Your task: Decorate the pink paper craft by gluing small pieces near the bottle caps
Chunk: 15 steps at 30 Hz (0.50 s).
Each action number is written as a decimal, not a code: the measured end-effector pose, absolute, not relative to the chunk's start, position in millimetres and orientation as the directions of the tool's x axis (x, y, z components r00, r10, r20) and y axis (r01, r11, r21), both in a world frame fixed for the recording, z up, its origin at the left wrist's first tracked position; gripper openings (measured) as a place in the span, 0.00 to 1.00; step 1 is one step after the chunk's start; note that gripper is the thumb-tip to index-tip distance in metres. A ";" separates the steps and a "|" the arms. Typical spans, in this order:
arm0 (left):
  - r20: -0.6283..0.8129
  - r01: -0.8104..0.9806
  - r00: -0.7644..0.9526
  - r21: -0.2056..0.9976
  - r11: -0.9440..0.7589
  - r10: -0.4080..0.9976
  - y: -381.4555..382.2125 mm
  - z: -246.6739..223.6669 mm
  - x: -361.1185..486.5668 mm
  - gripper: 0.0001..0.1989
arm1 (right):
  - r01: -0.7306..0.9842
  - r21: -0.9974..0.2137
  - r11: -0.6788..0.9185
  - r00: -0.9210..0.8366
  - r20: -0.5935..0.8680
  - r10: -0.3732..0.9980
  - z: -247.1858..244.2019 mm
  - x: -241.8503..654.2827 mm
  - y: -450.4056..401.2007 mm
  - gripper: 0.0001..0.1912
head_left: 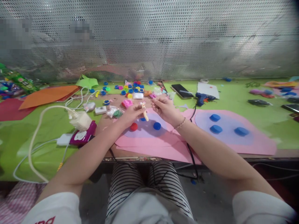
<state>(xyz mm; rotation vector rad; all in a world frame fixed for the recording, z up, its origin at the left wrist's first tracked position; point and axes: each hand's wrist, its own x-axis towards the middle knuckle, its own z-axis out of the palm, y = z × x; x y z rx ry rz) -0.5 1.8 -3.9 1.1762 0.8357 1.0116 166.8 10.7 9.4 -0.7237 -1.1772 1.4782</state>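
Observation:
Between the fingertips of my left hand [132,114] is a small pale yellow figure [145,115] with a white and pink top, perhaps modelling clay. My right hand [164,109] hovers just right of it, thumb and fingers pinched together; what they hold, if anything, is too small to make out. Under both hands lies a pale purple paper shape [149,132] on a pink sheet [140,142]. On the purple shape sit a red bottle cap [134,126] and a blue bottle cap [157,126]; another blue cap is partly hidden by my left hand.
To the right, a second pink and purple paper piece [229,140] bears blue caps [242,131]. A glue gun [202,98] and phone [182,91] lie behind. Power strip [84,133], adapter [80,120] and cables are left. Loose caps line the perforated metal panel [144,40].

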 end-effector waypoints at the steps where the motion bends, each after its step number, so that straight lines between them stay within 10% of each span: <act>1: -0.006 -0.183 0.337 0.981 0.071 0.942 1.4 -3.5 -0.4 0.04 | -0.352 -0.934 0.068 -0.251 0.163 0.954 8.9 167.0 10.9 0.12; 8: 0.003 -0.124 0.330 0.991 0.041 0.944 -1.7 -3.6 2.1 0.07 | -0.019 -0.880 0.475 -0.132 0.474 0.871 10.3 166.6 5.3 0.06; 15: 0.042 -0.045 0.384 0.999 -0.026 0.922 -8.3 0.3 4.1 0.10 | 0.074 -0.827 0.558 -0.168 0.541 0.824 12.7 164.1 -3.2 0.16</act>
